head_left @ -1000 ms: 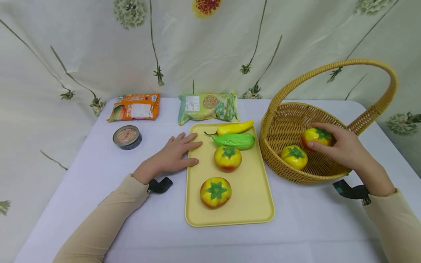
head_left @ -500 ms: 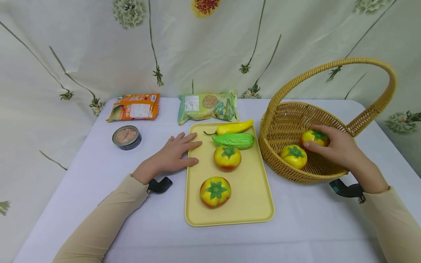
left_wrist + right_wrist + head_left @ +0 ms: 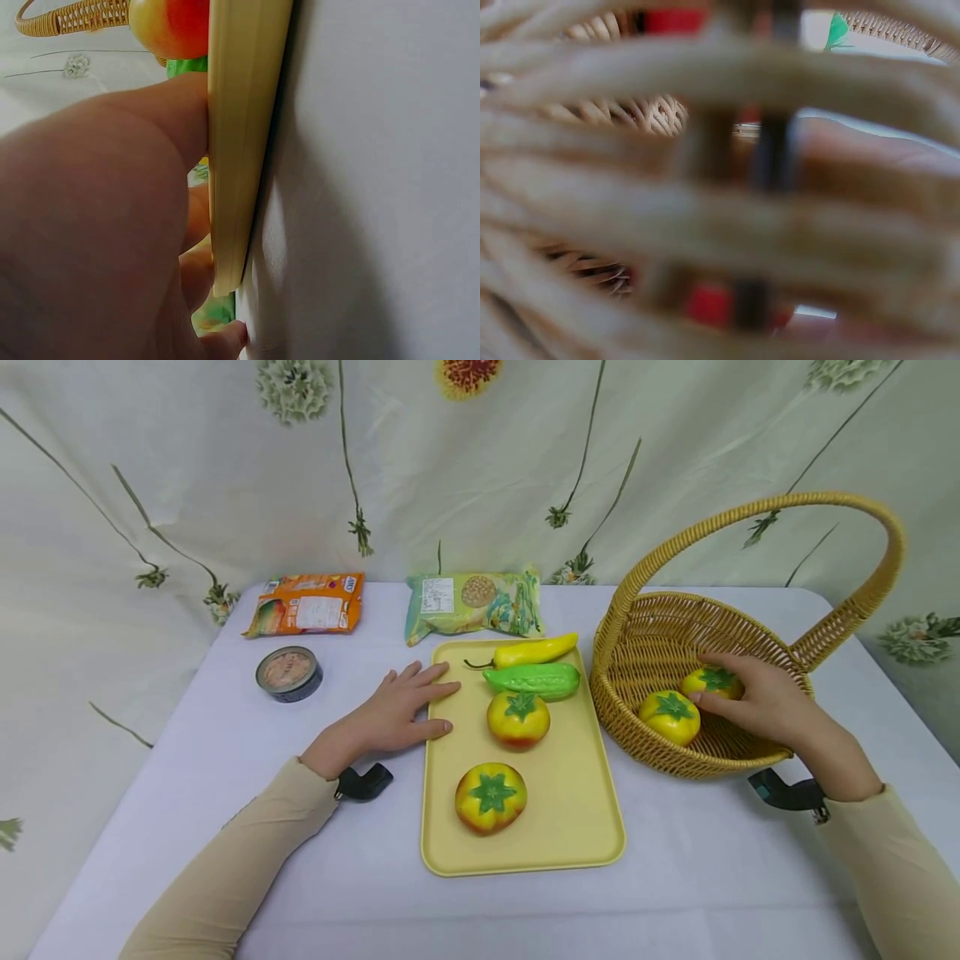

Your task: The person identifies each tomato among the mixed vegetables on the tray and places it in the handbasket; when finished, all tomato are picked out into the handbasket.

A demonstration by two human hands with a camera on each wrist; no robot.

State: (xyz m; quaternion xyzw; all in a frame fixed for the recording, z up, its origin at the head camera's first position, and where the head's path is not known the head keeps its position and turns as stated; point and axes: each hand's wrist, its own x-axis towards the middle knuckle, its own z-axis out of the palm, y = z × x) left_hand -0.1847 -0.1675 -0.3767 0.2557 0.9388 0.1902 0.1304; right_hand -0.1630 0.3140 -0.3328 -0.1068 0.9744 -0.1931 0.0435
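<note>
In the head view my right hand [image 3: 776, 702] reaches into the wicker basket [image 3: 647, 647], thumb and fingers around a yellow persimmon [image 3: 712, 683] with a green star-shaped cap. A second persimmon [image 3: 670, 718] lies beside it, close to my thumb. My left hand [image 3: 393, 714] rests with fingers spread at the left edge of the yellow tray [image 3: 570, 802]; in the left wrist view the thumb lies over the tray rim [image 3: 244, 112]. On the tray are two more persimmons [image 3: 491, 799], a green bitter melon [image 3: 536, 682] and a yellow pepper [image 3: 536, 651]. Basket weave mostly blocks the right wrist view.
Behind the tray lies a green snack packet [image 3: 476, 602]. An orange packet [image 3: 307, 603] and a round tin [image 3: 288, 673] sit at the back left. The basket's tall handle [image 3: 757, 510] arches above the right hand.
My right hand has moved down and slightly left inside the basket, bringing the persimmon lower and nearer the other one. My left hand has stayed on the tray edge.
</note>
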